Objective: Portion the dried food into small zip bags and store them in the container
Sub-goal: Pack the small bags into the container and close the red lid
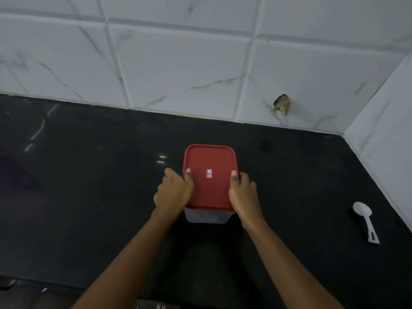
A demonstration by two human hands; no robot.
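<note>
Clamping the container [207, 217] on the bench [89, 197], left grip [175, 190] and right grip [243, 192] curl round its sides, thumbs on the red lid [209, 190]; likely sealing step, next needs even pressing along lid edges.

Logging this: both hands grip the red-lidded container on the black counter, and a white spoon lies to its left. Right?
No. The head view shows the white spoon to the right of the red-lidded container; left hand and right hand grip it on the black counter.
</note>
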